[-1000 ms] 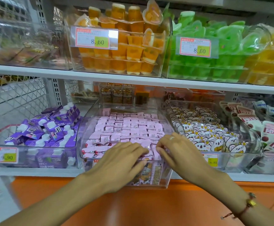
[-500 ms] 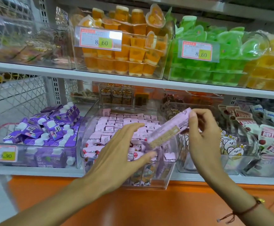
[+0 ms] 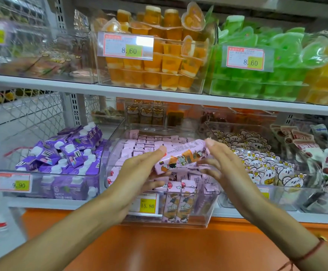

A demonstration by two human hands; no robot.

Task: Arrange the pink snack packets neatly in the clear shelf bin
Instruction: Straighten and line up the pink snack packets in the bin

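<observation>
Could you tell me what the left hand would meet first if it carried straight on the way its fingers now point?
The left hand already touches the lifted pink packet; its fingers point up and right. Past that, it would probably meet the pink packets in the clear bin, though depth is unclear.

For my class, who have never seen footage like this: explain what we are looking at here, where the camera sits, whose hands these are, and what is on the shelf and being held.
No machine here: a person wears a wide-angle camera on the head, looking down at their own bare hands. The left hand and right hand hold one long pink snack packet between them, tilted, above the clear plastic shelf bin full of similar pink packets. Beside it stand a bin of purple drink cartons and one of white bear-print packets. The shelf above holds orange jelly cups and green jelly cups.
</observation>
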